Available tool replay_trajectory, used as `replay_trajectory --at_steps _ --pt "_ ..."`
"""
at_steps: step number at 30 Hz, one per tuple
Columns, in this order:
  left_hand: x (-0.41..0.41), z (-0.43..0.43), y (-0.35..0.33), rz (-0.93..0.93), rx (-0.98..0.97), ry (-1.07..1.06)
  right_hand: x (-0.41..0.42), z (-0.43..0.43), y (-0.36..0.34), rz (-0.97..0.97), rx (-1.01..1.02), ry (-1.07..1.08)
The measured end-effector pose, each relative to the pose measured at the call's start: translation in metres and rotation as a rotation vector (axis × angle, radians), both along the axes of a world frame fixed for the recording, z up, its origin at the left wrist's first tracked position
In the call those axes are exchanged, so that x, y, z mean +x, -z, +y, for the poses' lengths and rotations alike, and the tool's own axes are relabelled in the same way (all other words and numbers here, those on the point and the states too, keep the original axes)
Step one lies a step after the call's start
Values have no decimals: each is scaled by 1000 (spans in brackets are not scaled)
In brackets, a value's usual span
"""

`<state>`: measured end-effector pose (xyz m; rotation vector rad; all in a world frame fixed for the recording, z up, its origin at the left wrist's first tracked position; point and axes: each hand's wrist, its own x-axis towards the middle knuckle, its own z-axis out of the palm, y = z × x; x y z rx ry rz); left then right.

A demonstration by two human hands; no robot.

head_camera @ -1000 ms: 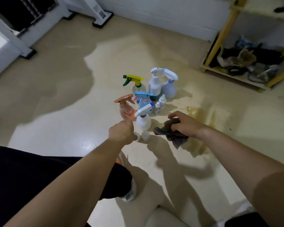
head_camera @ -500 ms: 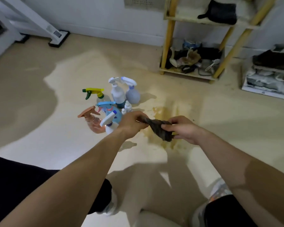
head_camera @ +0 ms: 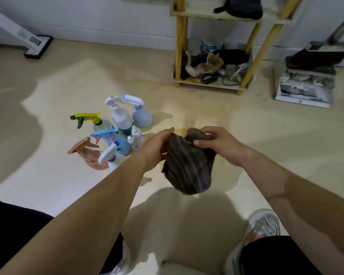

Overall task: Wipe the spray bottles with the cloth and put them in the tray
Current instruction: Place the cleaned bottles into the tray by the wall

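On the pale floor, left of centre in the head view, the spray bottles stand upright in a tight cluster, some touching. At the back are a white one and a lavender bottle. In front of them are a clear one with a yellow-and-green trigger, a blue bottle and a pinkish bottle. The nearest, a white-trigger bottle, has its lower body cut off by the left forearm. Two small white bottles sit at the cluster's right edge; their labels are too small to read.

Just right of the bottles and clear of them, the cloth hangs in the air between both hands. It is a dark, striped, bunched bundle whose folds hide its full shape. The left hand grips its left edge, with the fingers curled and mostly hidden behind the fabric. The right hand pinches the top, thumb on the near side and fingers curled over.

By the far wall a wooden shelf holds a dim jumble that is hard to make out, its top cut off by the frame. A shoe shows at the lower right.
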<state>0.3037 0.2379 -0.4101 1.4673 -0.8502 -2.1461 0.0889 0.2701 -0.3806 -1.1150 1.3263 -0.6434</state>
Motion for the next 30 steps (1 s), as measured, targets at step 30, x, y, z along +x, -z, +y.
replay_trajectory --at_steps 30 --pt "-2 -19 101 -808 -347 172 23 -9 186 980 -100 -343"
